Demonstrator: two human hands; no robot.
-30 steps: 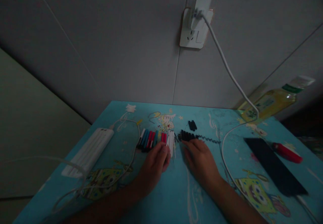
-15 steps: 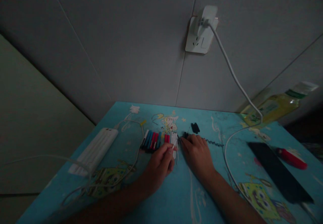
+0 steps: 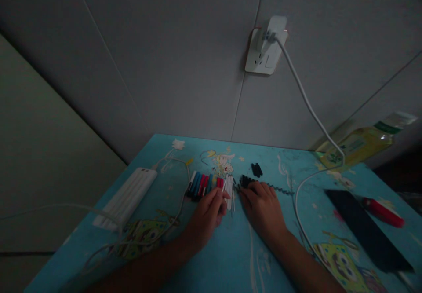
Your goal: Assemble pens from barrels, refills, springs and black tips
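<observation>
My left hand is closed in a pinch round a thin white stick, above the table near the front of the pens. Beside it lies a row of short coloured marker pens in white, blue and red, with dark ends. To their right several white sticks lie side by side. My right hand rests on the table, fingertips together by a small dark piece I cannot make out. Black pen caps are lined up just beyond its fingers, partly hidden. A few more black caps lie farther back.
A white power strip with a looping cable lies left. At the right are a dark flat slab, a red-handled object and a yellow-liquid bottle. A white cable hangs from the wall socket onto the table.
My left hand has drawn slightly left with the stick, away from the white sticks. My right fingertips have shifted a little back from the black caps. The view has tilted slightly.
</observation>
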